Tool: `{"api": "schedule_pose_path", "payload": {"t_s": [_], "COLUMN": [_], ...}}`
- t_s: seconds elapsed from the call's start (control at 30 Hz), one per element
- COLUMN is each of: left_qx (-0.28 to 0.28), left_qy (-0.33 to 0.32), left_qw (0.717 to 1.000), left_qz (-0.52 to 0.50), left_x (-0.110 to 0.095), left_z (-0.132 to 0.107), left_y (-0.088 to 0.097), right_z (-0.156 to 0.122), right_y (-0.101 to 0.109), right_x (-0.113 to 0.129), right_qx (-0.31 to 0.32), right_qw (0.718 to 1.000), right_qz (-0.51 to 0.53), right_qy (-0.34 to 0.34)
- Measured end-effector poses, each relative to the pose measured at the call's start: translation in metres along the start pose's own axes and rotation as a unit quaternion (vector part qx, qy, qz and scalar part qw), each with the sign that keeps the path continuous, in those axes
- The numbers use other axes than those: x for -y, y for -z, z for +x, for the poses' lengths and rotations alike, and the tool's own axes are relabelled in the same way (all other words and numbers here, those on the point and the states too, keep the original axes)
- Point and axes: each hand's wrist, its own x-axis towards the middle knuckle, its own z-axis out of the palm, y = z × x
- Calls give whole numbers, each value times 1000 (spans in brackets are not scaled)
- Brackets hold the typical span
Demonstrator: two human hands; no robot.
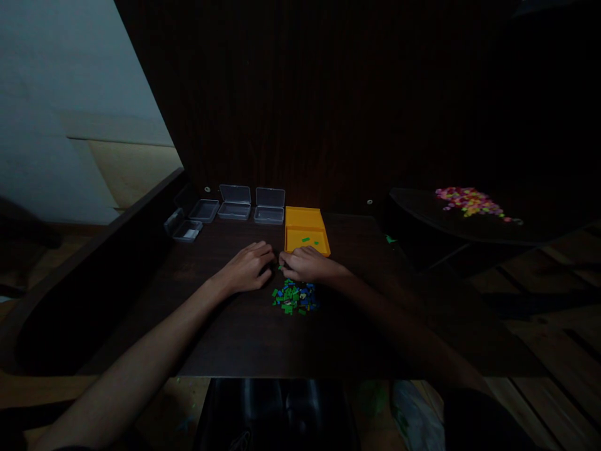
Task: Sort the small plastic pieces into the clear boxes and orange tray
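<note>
A loose pile of small green and blue plastic bricks (295,297), with a few pale ones among them, lies on the dark table. Just beyond the pile, at its left, my left hand (253,268) is closed with its fingers curled; whatever it may hold is hidden. Close beside it, my right hand (307,263) pinches a small green brick (280,268) at its fingertips. Behind the right hand an open yellow box (305,217) lies with its lid folded back, and two green bricks (307,239) are inside it.
Clear plastic boxes with raised lids (270,216) stand in a row along the back panel, and another (188,232) is at the left. At the right, a dark shelf (408,203) bears a heap of pink and yellow pieces (472,202). A raised board (117,257) bounds the table's left side.
</note>
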Motion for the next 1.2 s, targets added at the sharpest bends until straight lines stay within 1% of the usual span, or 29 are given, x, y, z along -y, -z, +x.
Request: {"api": "schedule_pose_path", "payload": {"t_s": [0.13,0.23,0.37,0.43,0.5,0.53,0.6,0.7,0.77,0.97,1.07,1.2], "left_qx": [7,7,10,11,12,12,15,20,22,30,28,19], "left_qy": [-7,-7,0,2,1,0,-3,-4,-3,-4,-3,-4], "left_qw": [1000,1000,1000,1000,1000,1000,1000,1000,1000,1000,1000,1000], "left_qz": [11,-3,-22,-21,-18,-17,-15,-7,-6,-8,-6,-1], "left_x": [0,1,4,5,4,4,3,2,1,2,2,2], "left_z": [1,1,1,1,0,1,1,1,1,0,0,0], "left_y": [-1,-2,-4,-5,-5,-4,-4,-3,-3,-4,-5,-5], "right_z": [-2,-3,-2,-3,-6,-7,-11,-14,-13,-9,-8,-10], "right_y": [-2,-3,3,10,17,19,22,18,12,-3,-4,-1], "right_x": [1,0,-10,-22,-39,-49,-68,-92,-101,-105,-106,-106], "right_qx": [-1,-5,-4,-19,-47,-61,-69,-60,-54,-39,-38,-32], "right_qw": [1000,1000,1000,1000,998,996,991,984,981,979,977,978], "right_qz": [-27,-31,-17,0,15,18,15,22,31,25,21,14], "right_qy": [-3,2,6,-4,-29,-60,-115,-164,-181,-201,-209,-207]}}
